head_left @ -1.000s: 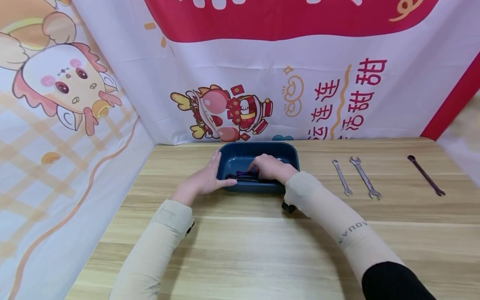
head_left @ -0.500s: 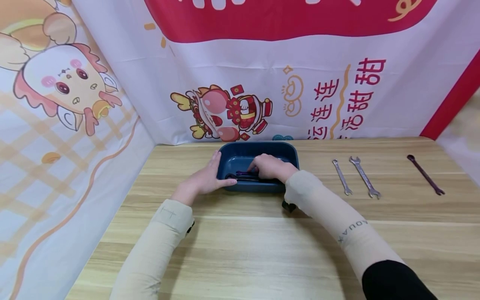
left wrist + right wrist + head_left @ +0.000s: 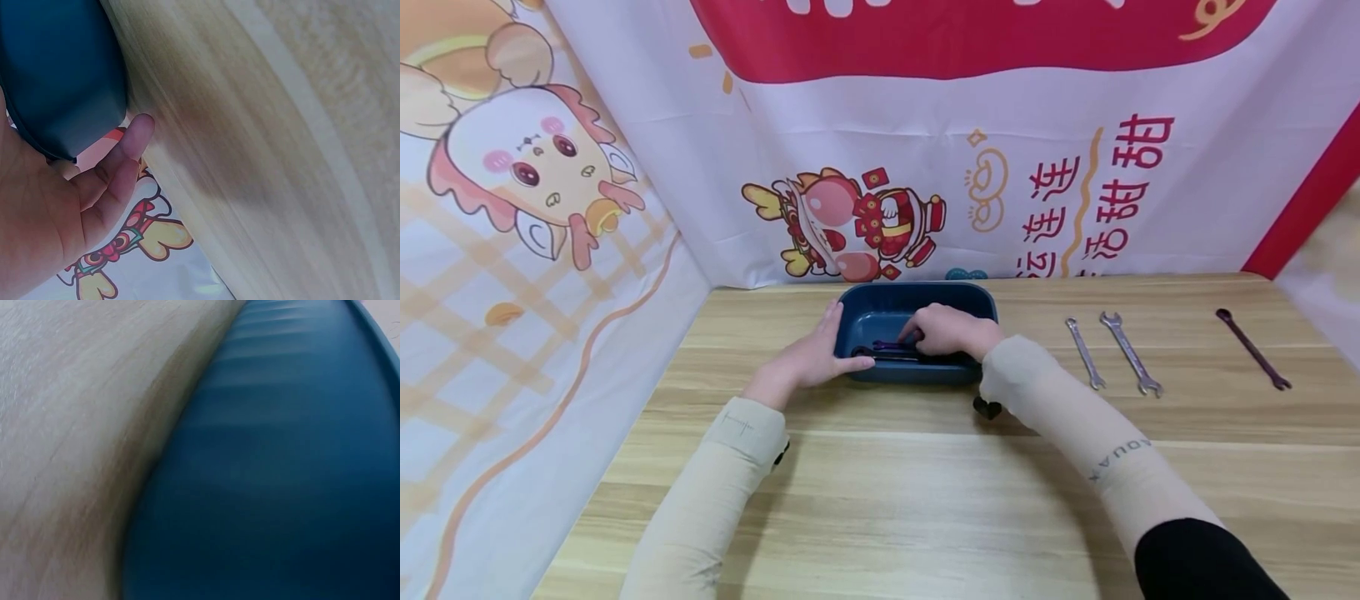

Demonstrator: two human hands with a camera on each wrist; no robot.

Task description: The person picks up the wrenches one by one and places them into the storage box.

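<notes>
A dark blue bin (image 3: 917, 375) stands near the table's back edge. My left hand (image 3: 805, 354) rests at its left end, thumb stretched over the front rim and straight fingers along the end wall. In the left wrist view, that hand (image 3: 56, 212) lies against the bin (image 3: 62, 75). My right hand (image 3: 947, 329) reaches into the bin with bent fingers, index fingertip at a small purple wrench (image 3: 887, 345). A black wrench (image 3: 891, 357) lies along the front wall, partly under the right hand. The right wrist view shows only the bin's outer wall (image 3: 269, 456) and tabletop.
Right of the bin lie a small silver wrench (image 3: 1085, 354), a larger silver wrench (image 3: 1130, 354) and, farther right, a dark purple wrench (image 3: 1251, 347). A printed white cloth (image 3: 850, 117) hangs behind the wooden table (image 3: 880, 500); another covers the left side.
My right hand and forearm have shifted slightly to the right, while the small purple wrench stays about where it was. The left hand and the bin hold still.
</notes>
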